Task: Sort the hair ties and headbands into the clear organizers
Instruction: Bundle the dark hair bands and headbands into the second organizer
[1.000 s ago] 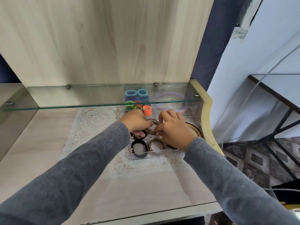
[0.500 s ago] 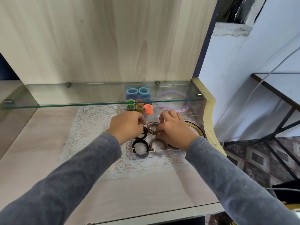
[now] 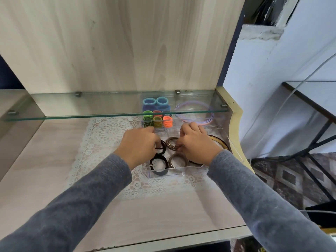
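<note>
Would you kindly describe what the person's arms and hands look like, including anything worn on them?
Both arms wear long grey sleeves of a soft, plain knit, left sleeve and right sleeve, each ending at the wrist. The left hand and right hand are bare: no gloves, rings, watch or bracelets are visible.

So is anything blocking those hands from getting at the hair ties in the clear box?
Nothing visible. The left hand already touches the black hair ties, the right hand the brown ones, inside the open-topped clear organizer. The glass shelf sits farther back.
</note>
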